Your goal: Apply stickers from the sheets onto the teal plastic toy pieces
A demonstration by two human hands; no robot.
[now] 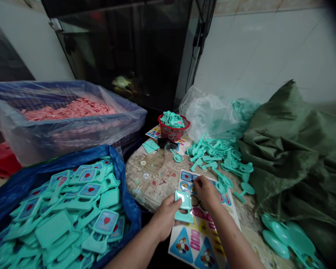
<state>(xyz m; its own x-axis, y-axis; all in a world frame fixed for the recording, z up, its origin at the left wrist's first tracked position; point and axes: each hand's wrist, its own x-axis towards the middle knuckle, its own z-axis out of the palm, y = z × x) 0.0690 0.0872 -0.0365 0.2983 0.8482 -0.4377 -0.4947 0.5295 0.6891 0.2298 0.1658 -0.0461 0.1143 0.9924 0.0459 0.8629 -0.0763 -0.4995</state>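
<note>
- Left hand has the turquoise square-faced plastic toy gripped between thumb and fingers, right over the sheet's edge, and no heart on that face!
- Over to the right hand: fingertips drawn together at the top of the sticker sheet, beside the blue heart stickers. Whether they pinch one, I can't tell.
- So this toy looks unfinished, sticker not yet on.
- The done side looks strong: plenty of heart-faced toys piled in the blue bag, though some show plain or hidden faces.
- Beyond the sheet, loose turquoise pieces lie heaped; whether they're due stickers is unclear, so no finish line in sight.
</note>
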